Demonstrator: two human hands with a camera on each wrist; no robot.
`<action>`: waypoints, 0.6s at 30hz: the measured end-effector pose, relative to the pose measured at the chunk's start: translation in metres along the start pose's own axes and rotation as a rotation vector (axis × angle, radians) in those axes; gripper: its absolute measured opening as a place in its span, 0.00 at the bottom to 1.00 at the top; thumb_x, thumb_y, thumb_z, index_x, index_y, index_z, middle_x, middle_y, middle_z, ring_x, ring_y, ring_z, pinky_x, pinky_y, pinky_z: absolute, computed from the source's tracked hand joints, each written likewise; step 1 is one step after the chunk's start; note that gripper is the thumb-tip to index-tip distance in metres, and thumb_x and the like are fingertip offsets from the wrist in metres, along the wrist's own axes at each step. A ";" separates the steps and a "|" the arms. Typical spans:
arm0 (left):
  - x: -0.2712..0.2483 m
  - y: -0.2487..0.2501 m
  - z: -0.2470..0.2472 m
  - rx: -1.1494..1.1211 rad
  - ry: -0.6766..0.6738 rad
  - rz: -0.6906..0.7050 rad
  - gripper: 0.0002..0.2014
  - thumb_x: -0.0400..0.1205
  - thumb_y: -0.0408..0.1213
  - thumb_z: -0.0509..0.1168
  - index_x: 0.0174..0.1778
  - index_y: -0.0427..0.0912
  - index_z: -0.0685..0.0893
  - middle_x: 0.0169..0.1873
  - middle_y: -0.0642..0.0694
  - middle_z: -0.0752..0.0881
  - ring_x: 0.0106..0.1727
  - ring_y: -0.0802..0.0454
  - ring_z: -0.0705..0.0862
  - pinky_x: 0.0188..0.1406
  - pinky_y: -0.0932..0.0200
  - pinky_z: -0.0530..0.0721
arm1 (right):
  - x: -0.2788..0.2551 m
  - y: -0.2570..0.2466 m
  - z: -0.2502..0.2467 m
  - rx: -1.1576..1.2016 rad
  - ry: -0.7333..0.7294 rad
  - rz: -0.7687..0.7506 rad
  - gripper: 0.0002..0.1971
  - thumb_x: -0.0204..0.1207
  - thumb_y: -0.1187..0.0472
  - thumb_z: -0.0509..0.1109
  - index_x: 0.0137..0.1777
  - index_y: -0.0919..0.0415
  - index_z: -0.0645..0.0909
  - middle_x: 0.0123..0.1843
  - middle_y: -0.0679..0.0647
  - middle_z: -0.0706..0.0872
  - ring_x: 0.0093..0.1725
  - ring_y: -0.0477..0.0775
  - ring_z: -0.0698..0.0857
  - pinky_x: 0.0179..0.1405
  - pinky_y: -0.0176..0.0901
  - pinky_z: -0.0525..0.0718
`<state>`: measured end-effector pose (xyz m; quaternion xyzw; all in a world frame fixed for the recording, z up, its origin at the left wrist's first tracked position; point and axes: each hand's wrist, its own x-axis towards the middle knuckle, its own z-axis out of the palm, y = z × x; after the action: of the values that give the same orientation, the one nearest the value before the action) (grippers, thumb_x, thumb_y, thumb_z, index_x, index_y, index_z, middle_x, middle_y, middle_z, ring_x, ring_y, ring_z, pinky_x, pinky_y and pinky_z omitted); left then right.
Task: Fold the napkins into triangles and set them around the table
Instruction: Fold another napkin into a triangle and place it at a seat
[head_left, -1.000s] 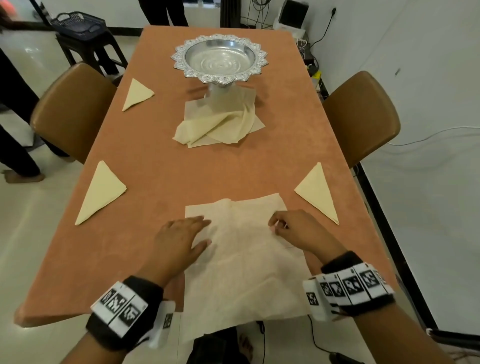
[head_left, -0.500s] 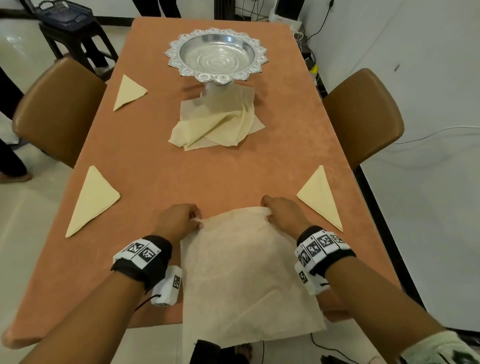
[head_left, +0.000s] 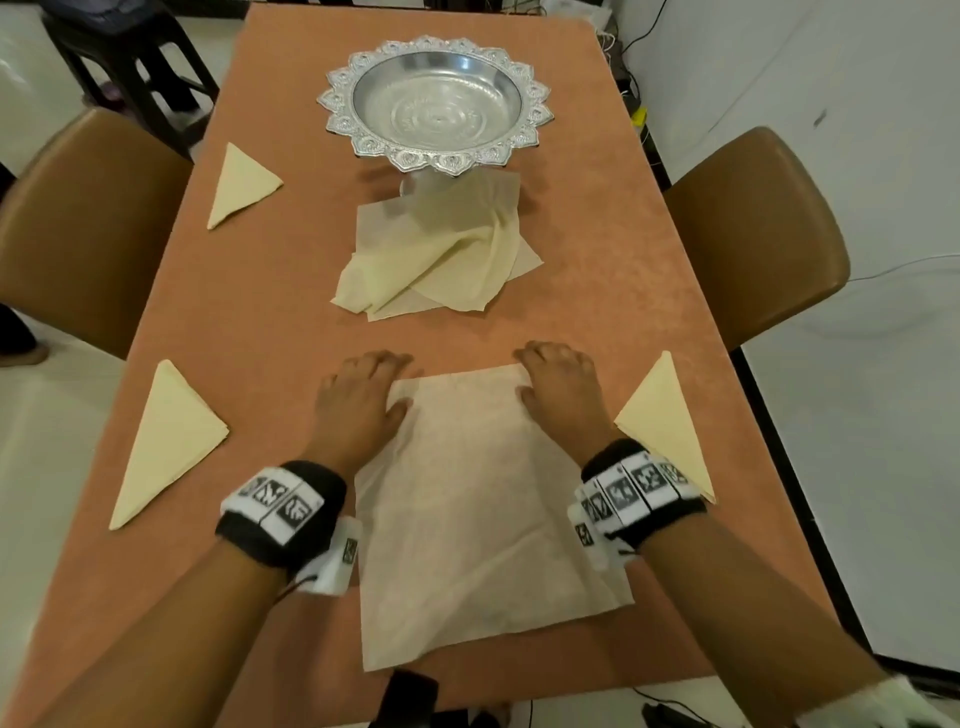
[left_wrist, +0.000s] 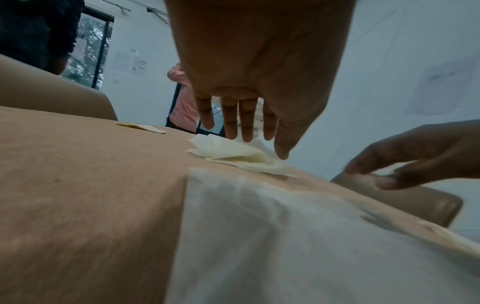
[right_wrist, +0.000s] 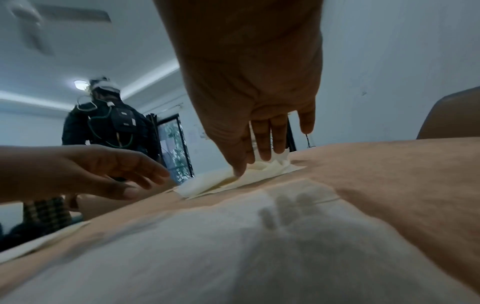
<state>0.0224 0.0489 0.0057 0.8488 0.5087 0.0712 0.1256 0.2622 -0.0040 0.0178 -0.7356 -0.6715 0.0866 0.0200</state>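
Observation:
A pale unfolded napkin (head_left: 483, 519) lies flat on the orange table (head_left: 260, 322) close to the near edge. My left hand (head_left: 363, 400) sits at its far left corner, fingers straight and spread (left_wrist: 249, 127). At the far right corner is my right hand (head_left: 561, 395), fingers also extended (right_wrist: 265, 148), casting a shadow on the napkin (right_wrist: 259, 236). Neither hand grips anything. Three folded triangles lie around the table: near left (head_left: 166, 441), far left (head_left: 241, 182) and near right (head_left: 665, 421). A loose pile of napkins (head_left: 436, 260) lies mid-table.
A silver pedestal bowl (head_left: 436, 104) stands behind the pile. Brown chairs flank the table at left (head_left: 88, 223) and right (head_left: 753, 234). A dark stool (head_left: 130, 52) is at the far left. Other people stand beyond the table (right_wrist: 109, 127).
Both hands pinched the napkin's far corners and drew it away from me, fully onto the table. They have now let go, fingers straightened.

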 end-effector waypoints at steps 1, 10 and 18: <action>-0.019 0.007 0.004 -0.017 0.007 0.040 0.24 0.80 0.45 0.67 0.72 0.49 0.75 0.69 0.45 0.78 0.66 0.43 0.77 0.61 0.44 0.75 | -0.017 -0.003 0.004 0.021 0.039 -0.021 0.23 0.79 0.56 0.66 0.74 0.54 0.72 0.75 0.52 0.74 0.73 0.55 0.71 0.72 0.54 0.65; -0.170 0.039 0.071 0.031 -0.254 0.071 0.34 0.82 0.65 0.45 0.82 0.53 0.61 0.82 0.48 0.61 0.82 0.50 0.58 0.76 0.42 0.60 | -0.165 -0.004 0.081 0.045 -0.118 -0.163 0.30 0.78 0.43 0.54 0.78 0.54 0.65 0.80 0.53 0.68 0.78 0.52 0.68 0.77 0.60 0.66; -0.193 0.029 0.072 0.065 -0.285 0.047 0.36 0.79 0.70 0.34 0.82 0.63 0.39 0.82 0.57 0.36 0.83 0.49 0.35 0.79 0.39 0.37 | -0.194 0.002 0.085 0.032 -0.205 -0.098 0.36 0.76 0.34 0.33 0.82 0.45 0.34 0.83 0.43 0.32 0.81 0.44 0.33 0.79 0.58 0.33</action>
<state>-0.0263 -0.1444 -0.0532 0.8655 0.4679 -0.0635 0.1672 0.2349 -0.2038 -0.0470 -0.6888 -0.7037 0.1710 -0.0326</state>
